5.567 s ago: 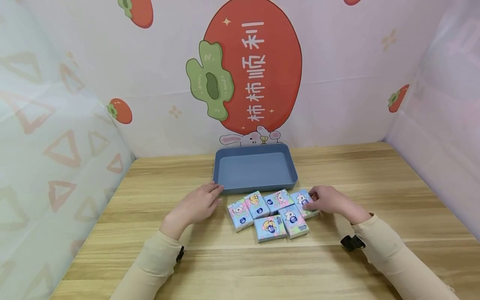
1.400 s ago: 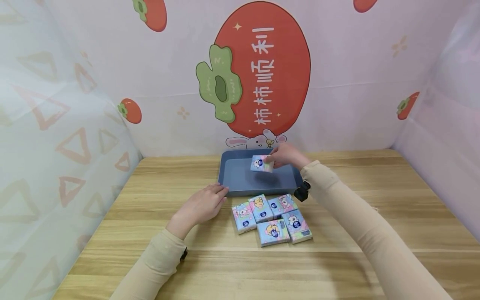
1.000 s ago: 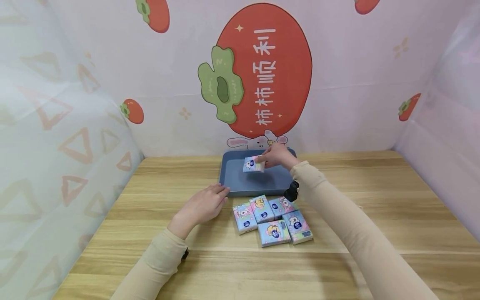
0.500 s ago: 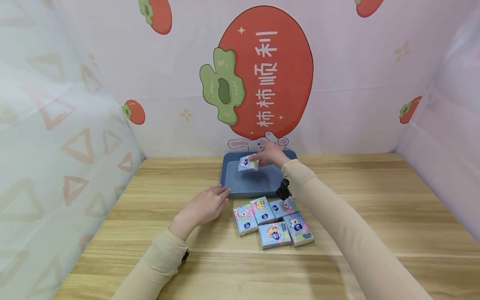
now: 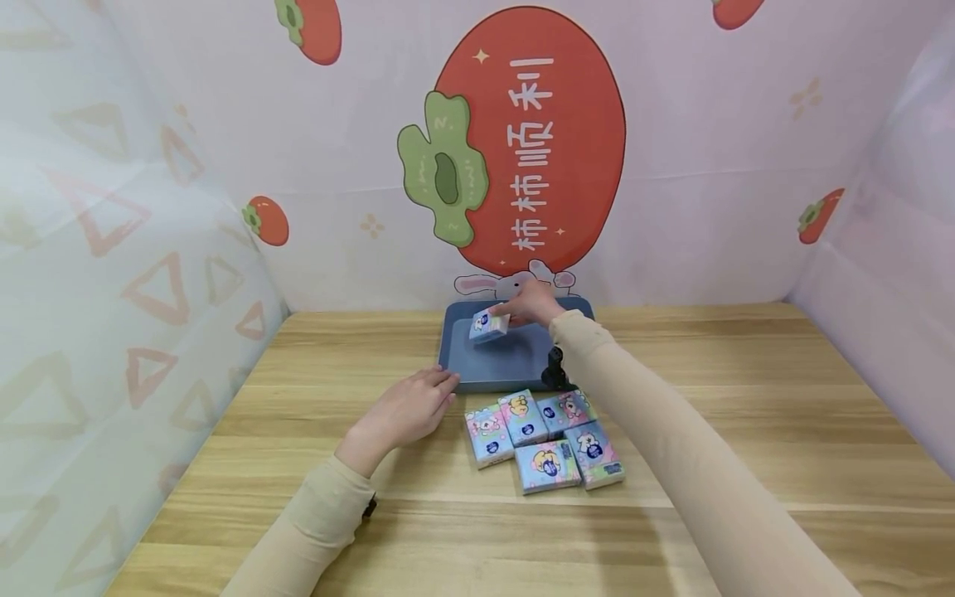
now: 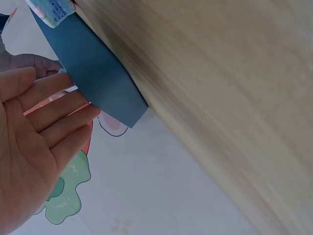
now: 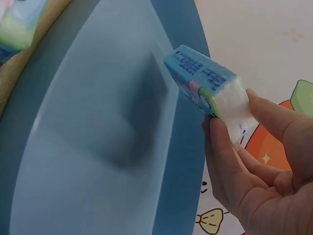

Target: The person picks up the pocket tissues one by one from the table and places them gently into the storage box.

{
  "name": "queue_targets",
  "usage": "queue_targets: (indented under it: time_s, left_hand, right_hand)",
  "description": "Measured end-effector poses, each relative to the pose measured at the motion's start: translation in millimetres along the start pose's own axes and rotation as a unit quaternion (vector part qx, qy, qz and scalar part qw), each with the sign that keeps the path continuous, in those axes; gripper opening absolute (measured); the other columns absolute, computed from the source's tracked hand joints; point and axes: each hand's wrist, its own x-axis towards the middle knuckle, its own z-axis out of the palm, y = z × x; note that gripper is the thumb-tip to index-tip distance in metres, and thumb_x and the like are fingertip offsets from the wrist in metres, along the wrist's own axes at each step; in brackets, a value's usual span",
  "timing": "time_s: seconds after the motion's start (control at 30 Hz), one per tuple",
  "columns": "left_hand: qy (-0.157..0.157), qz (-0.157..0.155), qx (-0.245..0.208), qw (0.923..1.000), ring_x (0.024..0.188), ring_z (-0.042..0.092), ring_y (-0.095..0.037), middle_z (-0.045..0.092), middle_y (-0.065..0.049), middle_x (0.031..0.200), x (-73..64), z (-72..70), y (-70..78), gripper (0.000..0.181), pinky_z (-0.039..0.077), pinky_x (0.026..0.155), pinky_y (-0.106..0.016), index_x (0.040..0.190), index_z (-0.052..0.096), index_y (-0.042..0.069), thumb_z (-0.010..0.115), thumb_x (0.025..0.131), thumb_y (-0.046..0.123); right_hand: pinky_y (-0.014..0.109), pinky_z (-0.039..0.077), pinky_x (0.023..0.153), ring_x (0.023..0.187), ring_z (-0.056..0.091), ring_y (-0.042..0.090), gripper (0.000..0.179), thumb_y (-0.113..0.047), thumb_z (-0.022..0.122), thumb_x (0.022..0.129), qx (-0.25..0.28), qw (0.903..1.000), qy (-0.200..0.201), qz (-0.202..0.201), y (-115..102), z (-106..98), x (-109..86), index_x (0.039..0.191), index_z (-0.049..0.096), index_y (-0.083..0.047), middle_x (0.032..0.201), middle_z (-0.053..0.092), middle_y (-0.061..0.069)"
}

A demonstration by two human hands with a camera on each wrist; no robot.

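As the left hand point(image 5: 406, 408) sits with fingers straight at the tray's near left corner, the right hand point(image 5: 532, 303) has a tissue pack point(image 5: 487, 326) pinched between thumb and fingers! It's held by its right end, the rest jutting past the fingertips towards the tray's left edge. Tilted, it hangs clear of the floor of the tray point(image 5: 500, 361), shadow below. Five more packs point(image 5: 547, 467) lie on the table point(image 5: 358, 348), just off the tray's near edge.

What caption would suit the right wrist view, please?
The right hand holds a tissue pack above the blue tray, a shadow below.
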Motion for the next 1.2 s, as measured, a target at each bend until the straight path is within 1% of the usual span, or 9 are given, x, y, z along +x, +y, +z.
queue_targets:
  time_s: [0.23, 0.4, 0.63, 0.9, 1.1, 1.2]
  left_hand:
    - [-0.005, -0.003, -0.001, 1.0000, 0.128, 0.049, -0.032, 0.055, -0.017, 0.134, -0.2, -1.4, 0.5, 0.039, 0.040, 0.108, -0.045, 0.132, 0.055, 0.002, 0.044, 0.100, 0.023]
    - [-0.007, -0.006, -0.002, 1.0000, 0.128, 0.049, -0.032, 0.055, -0.017, 0.134, -0.6, -2.0, 0.4, 0.040, 0.040, 0.108, -0.045, 0.132, 0.055, 0.002, 0.044, 0.100, 0.023]
    - [-0.006, -0.001, -0.001, 1.0000, 0.128, 0.049, -0.032, 0.055, -0.018, 0.134, 0.1, -0.8, 0.2, 0.039, 0.041, 0.108, -0.045, 0.132, 0.055, 0.002, 0.044, 0.100, 0.023]
    - [-0.005, 0.000, -0.003, 1.0000, 0.128, 0.049, -0.032, 0.055, -0.018, 0.134, 0.2, -0.1, 0.1, 0.039, 0.040, 0.108, -0.045, 0.131, 0.056, 0.001, 0.044, 0.100, 0.023]
    - [-0.005, 0.002, -0.003, 1.0000, 0.128, 0.049, -0.033, 0.056, -0.018, 0.133, 0.3, -1.0, 0.4, 0.039, 0.040, 0.108, -0.045, 0.131, 0.056, 0.001, 0.044, 0.100, 0.023]
    - [-0.004, 0.002, 0.001, 1.0000, 0.127, 0.050, -0.032, 0.056, -0.018, 0.133, 0.7, -1.1, 0.4, 0.039, 0.041, 0.108, -0.045, 0.131, 0.056, 0.001, 0.044, 0.100, 0.022]
  right_hand:
    - [0.038, 0.055, 0.091, 0.096, 0.068, 0.029, 0.053, -0.031, 0.077, 0.079, 0.022, 0.9996, 0.015, 0.013, 2, 11, 12.4, 0.116, 0.056, 0.001, 0.108, 0.064, 0.016]
    - [0.039, 0.055, 0.090, 0.095, 0.068, 0.030, 0.054, -0.028, 0.078, 0.079, 0.044, 0.9988, 0.013, 0.017, 2, 18, 15.9, 0.118, 0.054, 0.001, 0.109, 0.064, 0.017]
    - [0.035, 0.056, 0.087, 0.093, 0.068, 0.029, 0.055, -0.030, 0.077, 0.079, 0.028, 0.9988, 0.017, 0.035, 1, 23, 21.9, 0.118, 0.054, 0.001, 0.107, 0.064, 0.015]
    - [0.036, 0.056, 0.089, 0.092, 0.068, 0.027, 0.064, -0.027, 0.076, 0.081, 0.048, 0.9978, 0.018, 0.042, 2, 27, 27.9, 0.129, 0.044, 0.000, 0.113, 0.062, 0.017]
    - [0.035, 0.056, 0.088, 0.098, 0.066, 0.028, 0.066, -0.024, 0.075, 0.082, 0.073, 0.9962, 0.014, 0.045, 4, 29, 31.0, 0.132, 0.041, 0.000, 0.117, 0.060, 0.017]
    - [0.035, 0.056, 0.088, 0.099, 0.065, 0.028, 0.070, -0.024, 0.075, 0.082, 0.078, 0.9959, 0.015, 0.045, 4, 30, 33.0, 0.136, 0.036, -0.001, 0.119, 0.058, 0.017]
